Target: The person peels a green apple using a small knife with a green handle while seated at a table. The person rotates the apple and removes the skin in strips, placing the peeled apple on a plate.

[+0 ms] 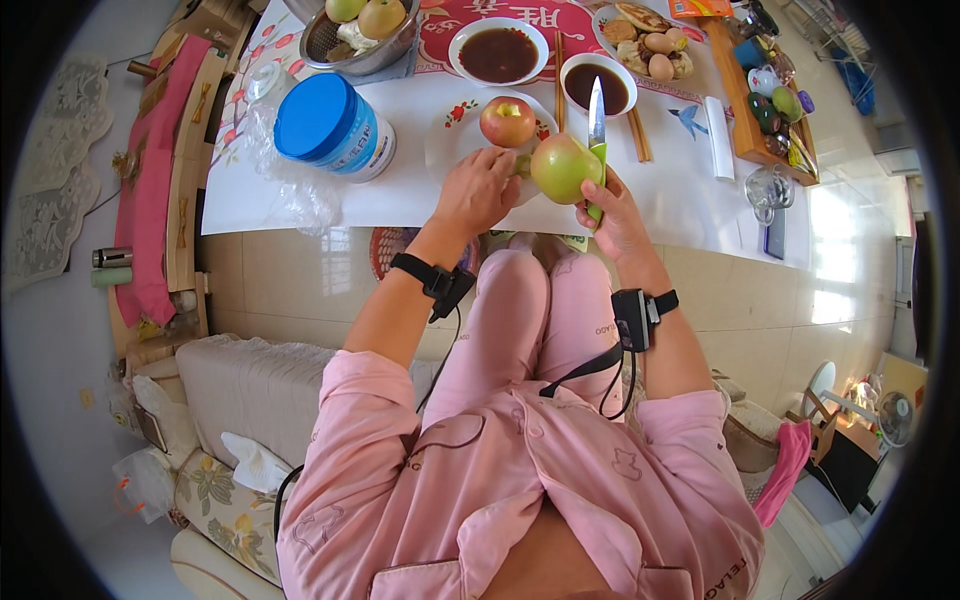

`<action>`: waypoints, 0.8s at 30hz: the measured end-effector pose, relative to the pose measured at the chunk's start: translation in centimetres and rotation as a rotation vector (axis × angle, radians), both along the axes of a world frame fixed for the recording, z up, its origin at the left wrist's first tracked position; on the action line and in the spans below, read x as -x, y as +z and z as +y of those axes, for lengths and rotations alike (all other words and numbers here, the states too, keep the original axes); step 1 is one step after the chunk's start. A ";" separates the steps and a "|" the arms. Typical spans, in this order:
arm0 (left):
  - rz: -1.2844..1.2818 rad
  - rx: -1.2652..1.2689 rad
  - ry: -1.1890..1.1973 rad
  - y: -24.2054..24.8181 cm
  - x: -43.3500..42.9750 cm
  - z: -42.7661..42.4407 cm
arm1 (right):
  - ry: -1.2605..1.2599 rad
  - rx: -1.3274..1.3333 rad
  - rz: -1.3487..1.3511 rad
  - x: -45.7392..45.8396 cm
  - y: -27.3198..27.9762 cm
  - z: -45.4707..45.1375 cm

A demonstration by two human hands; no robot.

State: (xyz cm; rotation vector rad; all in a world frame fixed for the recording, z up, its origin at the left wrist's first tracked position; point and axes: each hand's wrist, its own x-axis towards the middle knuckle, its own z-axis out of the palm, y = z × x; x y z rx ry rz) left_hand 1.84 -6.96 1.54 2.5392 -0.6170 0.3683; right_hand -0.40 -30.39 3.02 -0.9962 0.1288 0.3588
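Note:
My right hand (613,214) holds a knife (597,124) by its green handle, the bare blade pointing away from me. A green-and-red apple (564,169) rests against that hand's thumb and the handle. My left hand (480,187) is over the near edge of a white plate (444,142) with red flowers, its fingertips around a small green piece (523,166), partly hidden, beside the apple. On the plate, just beyond the left fingers, sits a redder apple (508,121) with a pale cut hollow on top.
A blue-lidded tub (330,127) and crumpled clear plastic (311,202) lie left. Beyond are a metal colander (360,66) with fruit, two bowls of dark liquid (499,56) (598,86), chopsticks (640,135) and a plate of eggs (611,41). A glass mug (769,187) stands right; a basket (386,251) is below.

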 end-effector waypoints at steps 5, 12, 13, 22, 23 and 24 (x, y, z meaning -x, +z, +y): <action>0.123 0.017 -0.092 0.0 0.0 0.6 | -0.039 -0.018 -0.035 0.2 0.0 -0.7; 0.028 -0.341 -0.233 -0.4 -0.2 -0.8 | -0.046 -0.021 -0.027 0.3 -0.2 -1.4; 0.092 -0.368 -0.219 -0.5 -0.1 -0.4 | -0.048 -0.012 -0.019 0.4 -0.2 -1.5; 0.075 -0.383 -0.166 -0.3 0.3 -0.2 | -0.002 -0.022 -0.012 0.6 -0.9 -1.0; 0.047 -0.384 -0.154 -0.2 0.3 -0.2 | 0.003 -0.024 -0.007 0.7 -0.9 -0.9; 0.089 -0.349 -0.144 0.0 0.4 0.0 | 0.001 -0.018 -0.002 0.8 -1.0 -0.9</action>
